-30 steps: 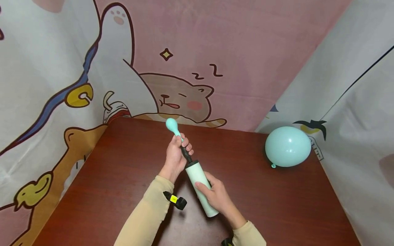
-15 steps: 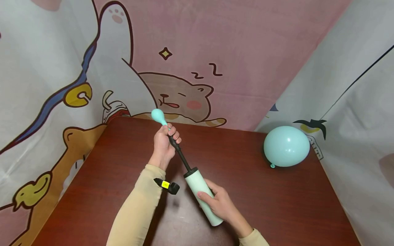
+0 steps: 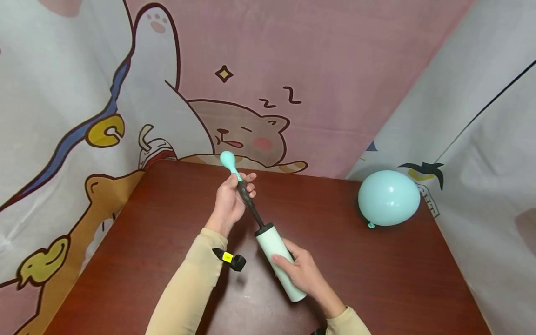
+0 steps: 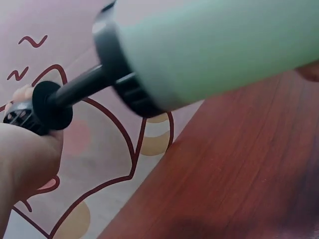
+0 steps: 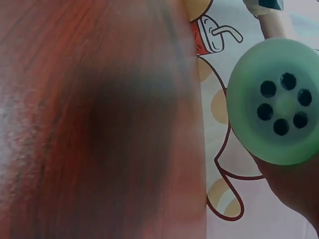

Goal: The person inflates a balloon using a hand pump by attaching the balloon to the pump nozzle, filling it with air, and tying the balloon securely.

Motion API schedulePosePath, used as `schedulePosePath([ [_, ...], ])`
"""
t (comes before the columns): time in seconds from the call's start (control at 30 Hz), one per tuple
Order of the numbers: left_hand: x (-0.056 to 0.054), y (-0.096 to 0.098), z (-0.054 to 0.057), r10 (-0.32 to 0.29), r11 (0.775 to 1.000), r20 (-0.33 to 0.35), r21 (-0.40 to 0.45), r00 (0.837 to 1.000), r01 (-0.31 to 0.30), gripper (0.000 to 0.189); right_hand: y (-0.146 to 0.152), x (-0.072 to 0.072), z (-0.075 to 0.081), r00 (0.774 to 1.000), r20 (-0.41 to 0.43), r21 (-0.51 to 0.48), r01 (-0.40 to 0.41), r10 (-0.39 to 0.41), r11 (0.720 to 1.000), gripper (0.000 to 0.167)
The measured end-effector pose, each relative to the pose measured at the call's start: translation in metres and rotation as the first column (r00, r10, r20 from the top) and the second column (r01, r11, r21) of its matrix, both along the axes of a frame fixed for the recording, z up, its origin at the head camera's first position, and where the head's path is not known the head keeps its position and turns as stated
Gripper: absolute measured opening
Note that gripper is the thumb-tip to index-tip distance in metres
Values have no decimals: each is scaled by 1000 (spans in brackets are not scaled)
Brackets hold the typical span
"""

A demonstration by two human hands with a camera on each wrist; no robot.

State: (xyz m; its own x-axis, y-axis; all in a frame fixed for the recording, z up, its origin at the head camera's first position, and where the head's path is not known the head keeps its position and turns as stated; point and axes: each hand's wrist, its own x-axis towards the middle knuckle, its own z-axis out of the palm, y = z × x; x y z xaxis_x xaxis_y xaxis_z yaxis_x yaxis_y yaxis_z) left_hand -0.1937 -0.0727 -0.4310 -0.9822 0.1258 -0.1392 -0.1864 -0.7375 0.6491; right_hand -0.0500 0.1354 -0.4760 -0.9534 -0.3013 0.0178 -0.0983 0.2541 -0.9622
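I see the pump (image 3: 272, 245) slant toward the table's (image 3: 377, 279) far edge; left hand (image 3: 229, 204) nearer there, curled round its handle (image 3: 244, 190); right hand (image 3: 305, 273) gripping its barrel (image 3: 289, 283).

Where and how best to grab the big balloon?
Probably pinch the small neck of the big balloon, coming from the near left: the neck juts that way, while the body is round and smooth, with the backdrop behind.

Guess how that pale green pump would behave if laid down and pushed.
The pale green pump would likely roll, since its barrel is round. The straight, undented barrel looks stiff. The black rod shows outside it, so an endwise push might slide it in.
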Motion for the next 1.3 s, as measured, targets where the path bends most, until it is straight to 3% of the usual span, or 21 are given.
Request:
schedulePosePath([
  [0.23,3,0,-4,-108,994,-10,-18,994,107,40,-4,-2,-3,999,-7,33,51,-51,998,38],
  [0.43,-3,-13,5,-41,999,-15,24,999,41,36,-7,5,-7,999,-39,12,4,-3,1000,41],
  [0.67,-9,-35,13,34,998,-18,51,999,-33,40,-2,13,-13,985,-168,93,-24,39,995,42],
  [0.87,-8,-38,9,76,994,-43,77,996,-73,33,1,17,-16,987,-151,119,-36,54,992,42],
  [1.1,2,-19,-3,20,995,-39,95,999,-16,45,-7,8,-14,989,-148,150,35,-13,988,40],
  [1.3,7,-13,-10,17,994,-34,111,999,-13,44,-12,7,-14,999,-32,101,31,-28,994,40],
])
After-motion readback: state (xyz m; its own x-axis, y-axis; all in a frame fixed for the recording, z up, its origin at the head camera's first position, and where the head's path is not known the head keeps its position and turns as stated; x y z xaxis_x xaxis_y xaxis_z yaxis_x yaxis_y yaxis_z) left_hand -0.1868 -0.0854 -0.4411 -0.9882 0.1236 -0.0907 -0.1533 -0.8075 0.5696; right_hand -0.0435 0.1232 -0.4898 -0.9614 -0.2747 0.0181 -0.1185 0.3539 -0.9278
